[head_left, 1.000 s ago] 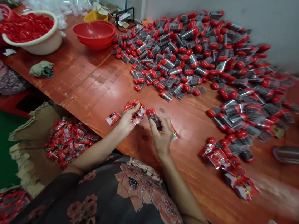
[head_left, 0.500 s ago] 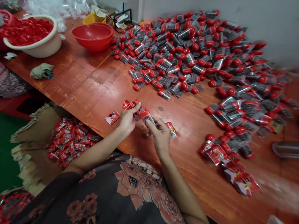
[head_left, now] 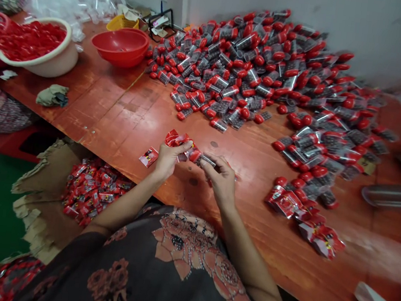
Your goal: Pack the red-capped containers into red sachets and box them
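Red-capped tube (head_left: pixel 207 159) | right hand (head_left: pixel 222 176) angled inward, grip pinched round it | left hand (head_left: pixel 169 158) pinching red wrappers (head_left: pixel 173 138)

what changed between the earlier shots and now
The right hand has brought the red-capped tube leftward, so its red end now meets the wrappers in the left hand. Neither hand has visibly let go of anything. The big pile of tubes, the red bowl and the white tub stayed put.

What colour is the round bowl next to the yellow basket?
Red; the head view shows the bowl best.
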`<act>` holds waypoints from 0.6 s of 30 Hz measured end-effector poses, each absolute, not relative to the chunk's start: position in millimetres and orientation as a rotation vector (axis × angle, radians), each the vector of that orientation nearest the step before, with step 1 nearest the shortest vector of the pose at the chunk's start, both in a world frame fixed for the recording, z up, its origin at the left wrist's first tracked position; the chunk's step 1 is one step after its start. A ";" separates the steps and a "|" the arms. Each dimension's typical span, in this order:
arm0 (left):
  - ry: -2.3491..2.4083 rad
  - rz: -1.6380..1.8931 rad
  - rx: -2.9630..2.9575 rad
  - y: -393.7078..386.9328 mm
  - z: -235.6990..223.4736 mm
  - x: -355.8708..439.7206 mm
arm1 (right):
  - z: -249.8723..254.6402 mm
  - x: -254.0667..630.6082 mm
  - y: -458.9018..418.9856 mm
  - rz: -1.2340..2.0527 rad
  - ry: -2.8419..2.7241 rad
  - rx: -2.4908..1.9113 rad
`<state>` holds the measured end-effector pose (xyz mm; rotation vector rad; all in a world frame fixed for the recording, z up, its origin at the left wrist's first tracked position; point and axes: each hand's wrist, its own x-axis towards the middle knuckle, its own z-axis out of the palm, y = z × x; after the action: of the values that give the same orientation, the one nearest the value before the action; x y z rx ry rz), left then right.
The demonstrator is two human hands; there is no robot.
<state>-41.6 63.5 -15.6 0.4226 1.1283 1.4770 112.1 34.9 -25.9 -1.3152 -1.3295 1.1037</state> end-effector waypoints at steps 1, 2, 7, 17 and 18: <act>1.148 1.459 0.437 63.0 -15.6 -42.1 | -25.6 111.5 34.2 1.125 -1.293 -1.316; 1.168 1.444 0.451 62.6 -16.0 -42.6 | -25.3 110.4 33.2 1.151 -1.248 -1.315; 1.224 1.431 0.549 61.0 -20.0 -45.2 | -26.0 100.9 28.4 1.371 -0.991 -1.244; 1.144 1.264 0.463 49.6 -10.8 -42.7 | -35.3 86.0 16.0 1.199 -0.938 -1.253; 1.135 1.261 0.451 49.1 -10.9 -42.7 | -36.6 85.4 15.3 1.187 -0.939 -1.263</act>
<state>-42.7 49.1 -10.9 0.4511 1.1351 1.2611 85.4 15.3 -36.6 -1.2625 -0.9388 1.1875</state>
